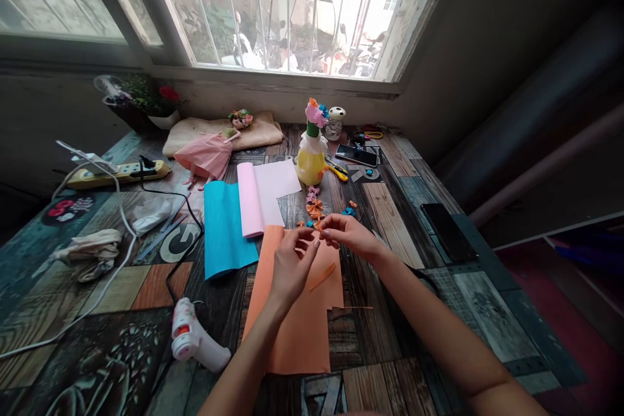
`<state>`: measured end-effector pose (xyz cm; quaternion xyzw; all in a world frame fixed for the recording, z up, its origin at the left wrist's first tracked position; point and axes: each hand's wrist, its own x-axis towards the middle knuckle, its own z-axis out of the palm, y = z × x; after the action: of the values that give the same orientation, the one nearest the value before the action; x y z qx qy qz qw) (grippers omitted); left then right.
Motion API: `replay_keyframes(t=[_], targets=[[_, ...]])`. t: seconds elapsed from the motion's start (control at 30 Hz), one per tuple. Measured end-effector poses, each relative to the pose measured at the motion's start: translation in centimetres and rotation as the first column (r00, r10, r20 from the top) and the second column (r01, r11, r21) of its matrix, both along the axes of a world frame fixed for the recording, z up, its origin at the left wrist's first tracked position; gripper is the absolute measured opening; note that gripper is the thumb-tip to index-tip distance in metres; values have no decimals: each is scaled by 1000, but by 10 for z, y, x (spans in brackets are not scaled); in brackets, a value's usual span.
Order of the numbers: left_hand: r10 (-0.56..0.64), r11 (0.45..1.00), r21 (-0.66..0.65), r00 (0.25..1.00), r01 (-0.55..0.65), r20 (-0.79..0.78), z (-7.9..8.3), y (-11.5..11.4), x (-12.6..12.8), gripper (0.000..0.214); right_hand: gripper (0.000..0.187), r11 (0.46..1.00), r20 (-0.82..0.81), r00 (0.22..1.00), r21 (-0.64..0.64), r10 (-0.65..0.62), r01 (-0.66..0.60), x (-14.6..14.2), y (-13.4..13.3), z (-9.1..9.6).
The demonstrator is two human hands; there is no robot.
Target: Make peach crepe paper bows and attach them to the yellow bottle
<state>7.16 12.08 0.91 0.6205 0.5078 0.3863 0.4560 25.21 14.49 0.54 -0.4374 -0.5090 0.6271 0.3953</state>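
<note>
Both hands meet over a sheet of orange crepe paper (297, 331) on the table. My right hand (351, 235) pinches a small piece of orange crepe paper (318, 226). From the other side, my left hand (294, 265) has its fingers bent and its fingertips at that same small piece; the exact grip is partly hidden. A narrow orange paper strip (322, 277) lies on the sheet below the hands. Just beyond the fingers are a small orange paper flower (314, 207), pink paper flowers (313, 192) and blue paper bits (348, 211).
Blue crepe paper (224, 227) and a pink crepe roll (250, 201) lie left of centre. A glue gun (195, 338) sits front left, near cords. Behind stand a yellow vase (311, 164) and a doll (209, 153). A utility knife (337, 170) and phones (448, 231) are rightward.
</note>
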Motion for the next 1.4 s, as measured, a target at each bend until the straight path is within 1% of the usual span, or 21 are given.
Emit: replay_keyframes(t=[0.07,0.13,0.27,0.37,0.43,0.5,0.53,0.57,0.63,0.7,0.73,0.8,0.97,1.1,1.17,1.3,1.4], targets=[[18,999,-47,996,-14,87,4,7,3,30,26,1000,-31,999,-10,-5,4,-2,0,5],[11,996,-94,986,4,164,5,12,6,32,28,1000,-24,999,-12,-21,21,-3,0,8],[5,983,-174,945,55,328,4,17,10,31,26,1000,39,999,-9,-20,20,-3,2,11],[50,975,-218,921,39,387,2,20,12,27,23,1000,104,995,11,10,-11,-2,3,9],[82,972,-235,912,16,401,0,23,13,27,22,999,145,989,50,11,-19,-2,2,9],[116,966,-258,901,-4,418,-3,25,12,28,18,987,207,977,158,-48,15,-4,0,10],[132,963,-270,894,-13,427,-4,26,12,30,16,968,249,962,248,-107,43,-4,-2,11],[147,959,-281,888,-20,436,-6,28,12,31,13,933,291,940,352,-177,67,-6,-4,12],[168,954,-299,876,-28,452,-8,29,12,32,8,833,351,887,550,-299,64,-8,-8,14],[181,950,-311,866,-31,466,-8,29,12,33,8,742,380,853,670,-357,12,-11,-11,13],[185,949,-314,862,-32,472,-8,29,12,33,8,713,391,843,701,-369,-14,-12,-11,12],[192,947,-319,855,-34,481,-8,29,13,32,10,675,418,822,736,-387,-56,-13,-12,9],[206,944,-327,844,-39,495,-9,29,15,32,13,623,465,776,773,-426,-121,-14,-8,2],[211,941,-336,843,-39,494,-11,28,16,33,13,609,462,770,784,-440,-123,-15,-6,2],[211,939,-343,846,-36,489,-12,28,16,34,13,614,460,771,781,-440,-115,-15,-6,2],[219,936,-349,856,-49,468,-11,28,16,42,14,662,471,776,744,-419,-95,-13,-5,6],[228,938,-338,874,-79,430,-11,23,13,45,13,691,464,776,721,-428,-50,-9,-2,10]])
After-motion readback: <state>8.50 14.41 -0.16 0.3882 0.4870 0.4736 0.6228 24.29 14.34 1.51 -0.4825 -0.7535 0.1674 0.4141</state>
